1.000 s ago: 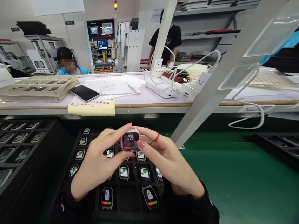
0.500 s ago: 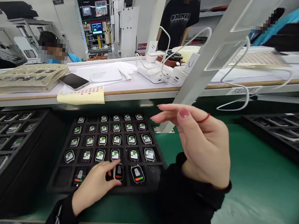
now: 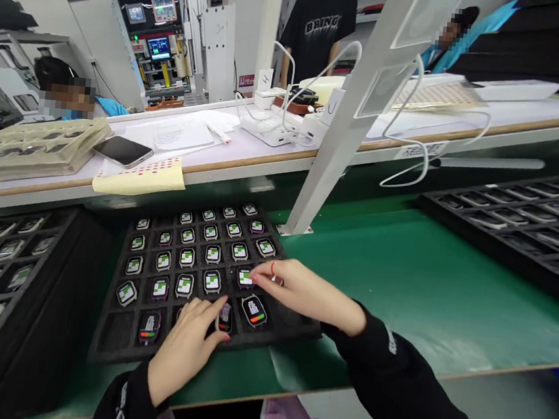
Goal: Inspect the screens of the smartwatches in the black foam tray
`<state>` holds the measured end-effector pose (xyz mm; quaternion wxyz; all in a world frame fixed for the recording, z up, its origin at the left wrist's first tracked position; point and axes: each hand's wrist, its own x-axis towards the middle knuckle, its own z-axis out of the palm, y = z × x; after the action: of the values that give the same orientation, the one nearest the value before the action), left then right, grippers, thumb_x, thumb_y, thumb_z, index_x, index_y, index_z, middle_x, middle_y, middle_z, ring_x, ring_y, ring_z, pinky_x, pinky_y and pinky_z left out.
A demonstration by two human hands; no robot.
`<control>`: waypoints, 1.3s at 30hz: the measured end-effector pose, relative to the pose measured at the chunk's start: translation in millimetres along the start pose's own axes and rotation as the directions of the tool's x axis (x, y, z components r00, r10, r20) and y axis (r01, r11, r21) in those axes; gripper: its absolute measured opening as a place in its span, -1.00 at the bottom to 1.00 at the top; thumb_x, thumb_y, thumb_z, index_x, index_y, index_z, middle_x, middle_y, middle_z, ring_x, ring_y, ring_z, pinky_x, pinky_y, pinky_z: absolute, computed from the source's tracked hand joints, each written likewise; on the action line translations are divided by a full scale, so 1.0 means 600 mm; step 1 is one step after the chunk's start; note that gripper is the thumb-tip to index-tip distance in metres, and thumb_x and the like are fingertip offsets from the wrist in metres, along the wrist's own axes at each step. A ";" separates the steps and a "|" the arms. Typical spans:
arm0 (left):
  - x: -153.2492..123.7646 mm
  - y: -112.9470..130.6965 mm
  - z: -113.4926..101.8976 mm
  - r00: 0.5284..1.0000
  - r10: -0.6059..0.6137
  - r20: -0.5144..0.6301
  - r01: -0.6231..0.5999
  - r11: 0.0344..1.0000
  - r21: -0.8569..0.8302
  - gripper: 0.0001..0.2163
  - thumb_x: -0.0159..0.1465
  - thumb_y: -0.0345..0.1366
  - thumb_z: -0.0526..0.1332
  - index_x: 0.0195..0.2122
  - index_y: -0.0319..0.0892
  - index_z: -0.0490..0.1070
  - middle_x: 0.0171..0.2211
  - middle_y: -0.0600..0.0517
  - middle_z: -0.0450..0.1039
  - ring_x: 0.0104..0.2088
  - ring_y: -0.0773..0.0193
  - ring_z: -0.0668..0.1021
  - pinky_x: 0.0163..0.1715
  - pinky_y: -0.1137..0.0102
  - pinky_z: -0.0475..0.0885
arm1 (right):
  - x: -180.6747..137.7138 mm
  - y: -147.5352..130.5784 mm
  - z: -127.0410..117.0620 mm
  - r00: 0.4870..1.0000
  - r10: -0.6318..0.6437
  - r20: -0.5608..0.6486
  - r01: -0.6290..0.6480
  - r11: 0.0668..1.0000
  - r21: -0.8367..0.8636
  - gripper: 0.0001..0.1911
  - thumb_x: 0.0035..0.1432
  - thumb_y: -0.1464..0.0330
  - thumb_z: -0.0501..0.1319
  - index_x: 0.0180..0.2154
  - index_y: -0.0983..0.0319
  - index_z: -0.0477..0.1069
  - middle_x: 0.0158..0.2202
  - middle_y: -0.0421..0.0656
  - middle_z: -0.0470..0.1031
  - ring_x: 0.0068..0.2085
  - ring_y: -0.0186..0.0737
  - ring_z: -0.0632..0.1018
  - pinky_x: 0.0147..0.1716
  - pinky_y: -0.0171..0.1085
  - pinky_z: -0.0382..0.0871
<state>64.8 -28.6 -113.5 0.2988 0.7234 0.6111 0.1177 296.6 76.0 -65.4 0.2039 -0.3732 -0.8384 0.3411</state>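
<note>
Nearest us, our left hand [image 3: 187,342] lies over the front row of a black tray [image 3: 117,351], thumb and forefinger parted at opposite ends of a dark-screened watch [image 3: 225,317]; we cannot tell whether they grip it. A little farther out, our right hand [image 3: 296,290] has its fingers bent together, tips over the edge of a watch with a green-and-white screen [image 3: 244,276]; we cannot tell if they pinch it. Between our hands, a watch with a red-and-green bar [image 3: 254,310] sits tilted in its compartment. Beyond our left hand run rows of lit watches [image 3: 213,254]. The green bench [image 3: 377,271] stretches right of our right hand toward another tray [image 3: 461,222]. Past both hands, on a raised shelf [image 3: 245,157], we see a phone [image 3: 124,150] and a white charger [image 3: 272,128]; behind it stands a person in a black T-shirt [image 3: 318,39].
</note>
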 end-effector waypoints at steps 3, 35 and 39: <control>0.001 -0.001 0.000 1.000 0.025 -0.003 -0.025 1.000 -0.012 -0.44 0.32 -0.39 0.27 0.34 -0.17 0.22 0.10 -0.13 0.33 0.17 0.05 0.34 0.26 0.12 0.26 | -0.017 0.024 0.039 0.993 0.102 0.055 -0.097 0.990 -0.100 -0.72 0.42 0.40 0.12 -0.28 0.24 0.59 -0.30 -0.12 0.61 -0.29 -0.07 0.61 -0.29 -0.29 0.40; -0.058 -0.195 -0.125 0.880 -0.300 -0.369 0.421 0.853 0.310 -0.27 0.30 0.08 0.06 0.31 -0.44 0.21 0.06 -0.37 0.42 0.12 -0.31 0.40 0.13 -0.02 0.29 | 0.014 0.066 0.047 0.850 0.501 -0.161 -0.507 0.697 -0.508 -0.69 0.56 0.44 0.02 -0.23 0.35 0.46 -0.24 0.12 0.58 -0.13 0.19 0.62 -0.32 -0.21 0.30; -0.055 -0.207 -0.131 0.869 -0.356 -0.344 0.430 0.888 0.165 -0.26 0.24 0.13 0.15 0.31 -0.31 0.23 0.13 -0.32 0.39 0.18 -0.29 0.36 0.14 -0.02 0.30 | 0.013 0.071 0.044 0.837 0.526 -0.152 -0.529 0.706 -0.470 -0.63 0.58 0.41 -0.02 -0.28 0.28 0.43 -0.27 0.07 0.58 -0.14 0.16 0.62 -0.33 -0.24 0.30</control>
<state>-85.8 -28.1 -116.4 0.1307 0.5862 0.7944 0.0905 296.8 91.5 -113.4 -0.0014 -0.6374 -0.7542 0.1579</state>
